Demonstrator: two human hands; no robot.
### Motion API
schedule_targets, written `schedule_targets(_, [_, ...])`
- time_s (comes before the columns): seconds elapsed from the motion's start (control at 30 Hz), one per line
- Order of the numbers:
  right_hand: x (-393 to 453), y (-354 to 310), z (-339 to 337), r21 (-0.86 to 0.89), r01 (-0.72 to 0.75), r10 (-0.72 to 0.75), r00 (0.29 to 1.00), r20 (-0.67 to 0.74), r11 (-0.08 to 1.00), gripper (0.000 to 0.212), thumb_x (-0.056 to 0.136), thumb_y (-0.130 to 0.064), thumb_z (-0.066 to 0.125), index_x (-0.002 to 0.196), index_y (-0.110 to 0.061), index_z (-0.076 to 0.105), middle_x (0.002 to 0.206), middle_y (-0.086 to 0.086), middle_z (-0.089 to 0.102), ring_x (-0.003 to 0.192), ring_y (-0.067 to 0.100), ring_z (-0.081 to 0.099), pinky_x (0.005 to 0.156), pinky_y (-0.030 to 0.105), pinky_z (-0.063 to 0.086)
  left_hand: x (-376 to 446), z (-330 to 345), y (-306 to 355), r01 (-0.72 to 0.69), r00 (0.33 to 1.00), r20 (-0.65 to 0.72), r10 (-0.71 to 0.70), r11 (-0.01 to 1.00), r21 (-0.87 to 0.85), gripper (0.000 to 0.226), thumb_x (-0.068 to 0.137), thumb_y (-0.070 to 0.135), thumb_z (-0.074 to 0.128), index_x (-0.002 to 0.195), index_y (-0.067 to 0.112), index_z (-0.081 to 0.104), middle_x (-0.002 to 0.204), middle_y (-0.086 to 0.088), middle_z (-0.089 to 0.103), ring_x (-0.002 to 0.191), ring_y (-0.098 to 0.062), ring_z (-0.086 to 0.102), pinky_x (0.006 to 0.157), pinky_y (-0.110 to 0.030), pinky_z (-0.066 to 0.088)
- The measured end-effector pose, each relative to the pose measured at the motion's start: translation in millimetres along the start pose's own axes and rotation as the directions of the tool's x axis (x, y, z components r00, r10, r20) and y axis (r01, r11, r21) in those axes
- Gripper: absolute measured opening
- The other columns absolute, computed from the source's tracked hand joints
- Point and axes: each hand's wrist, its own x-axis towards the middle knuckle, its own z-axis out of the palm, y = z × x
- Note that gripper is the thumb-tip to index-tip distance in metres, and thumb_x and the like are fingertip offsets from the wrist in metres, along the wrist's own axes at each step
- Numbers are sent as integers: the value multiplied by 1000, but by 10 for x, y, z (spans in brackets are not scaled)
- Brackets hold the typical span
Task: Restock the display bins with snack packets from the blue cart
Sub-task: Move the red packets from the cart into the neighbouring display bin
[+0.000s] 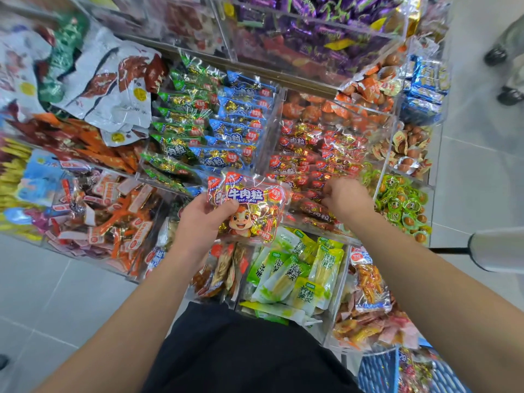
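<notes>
So the left hand (202, 219) has a small stack of red beef cube packets (249, 211) gripped by their left edge, thumb curled over the front and fingers behind, held up just in front of the red packet bin (320, 154). The right hand (344, 198) is down in the near end of that same bin, just right of the held stack, knuckles up and fingers curled into the packets there. Can't really tell if it's pinching one or just poking them into place. Both forearms reach forward, bare, the two hands a little apart.

The top held packet reads "牛肉粒" with "Beef cubes" under it, plus a cartoon calf face. Left of the red bin sit the green and blue packets (209, 123) carrying the same "肉粒" lettering. The blue cart (380, 370) peeks in well below the bin, at the bottom right corner.
</notes>
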Motion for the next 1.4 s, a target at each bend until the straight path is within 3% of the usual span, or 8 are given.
schedule_targets(0.23, [-120, 22, 108, 71, 65, -40, 949, -313, 995, 20, 99, -16, 46, 101, -9, 65, 100, 8, 59, 79, 36, 61, 67, 40, 49, 16, -8, -22, 12, 1000, -1, -12, 1000, -23, 42, 65, 46, 80, 100, 24, 72, 101, -2, 78, 96, -27, 75, 84, -54, 60])
schedule_targets(0.37, [-141, 60, 23, 109, 87, -75, 991, -114, 990, 25, 101, -34, 46, 109, -14, 60, 97, 10, 70, 73, 29, 61, 65, 34, 48, 18, -4, -34, 20, 1000, -1, -20, 1000, -22, 42, 70, 43, 78, 105, 21, 70, 103, -3, 78, 98, -27, 74, 87, -57, 58])
schedule_targets(0.47, [-198, 87, -76, 211, 193, -212, 975, 73, 958, 51, 90, -48, 64, 128, -16, 57, 125, 5, 64, 107, 26, 62, 90, 38, 52, 22, 0, -51, 25, 1000, 1, -25, 1000, -19, 34, 78, 36, 77, 107, 20, 70, 103, -3, 78, 98, -27, 74, 89, -57, 58])
schedule_targets(0.63, [-150, 91, 100, 3, 163, -162, 985, -61, 987, 32, 92, -31, 65, 120, -15, 62, 114, 10, 68, 97, 33, 64, 78, 42, 56, 20, 8, -64, 33, 999, -5, -33, 999, -14, 20, 89, 24, 74, 108, 18, 69, 102, -2, 78, 97, -26, 74, 87, -53, 59])
schedule_targets(0.83, [-93, 28, 281, -140, 93, -118, 975, -188, 986, 12, 97, -18, 53, 109, -15, 58, 98, 5, 63, 87, 34, 60, 54, 36, 47, 2, 12, -14, 33, 999, 1, -33, 999, 13, 36, 72, 40, 76, 103, 21, 71, 102, -4, 78, 98, -28, 74, 92, -59, 56])
schedule_targets(1.03, [-152, 62, 155, 125, 178, -151, 968, -199, 976, 32, 86, -22, 65, 113, -14, 50, 103, 3, 52, 82, 29, 58, 62, 36, 46, 14, 13, -2, 30, 999, 25, -31, 999, 13, 30, 69, 44, 77, 95, 28, 74, 102, -1, 78, 97, -25, 74, 94, -58, 54])
schedule_targets(1.17, [-283, 64, 174, 31, 213, -211, 975, -70, 976, 29, 87, -26, 65, 115, -19, 61, 105, 4, 65, 91, 29, 62, 72, 38, 54, 6, 17, -7, 30, 999, 27, -30, 1000, 2, 55, 60, 53, 78, 105, 22, 71, 103, -2, 78, 99, -25, 74, 95, -58, 53])
schedule_targets(1.4, [-96, -18, 272, -6, 110, -110, 989, -94, 994, 17, 95, -21, 58, 105, -18, 71, 90, 10, 69, 81, 32, 65, 69, 39, 57, 42, -11, -18, 44, 999, 30, -44, 999, -6, 43, 66, 45, 79, 102, 21, 71, 103, -5, 78, 97, -30, 74, 91, -60, 55])
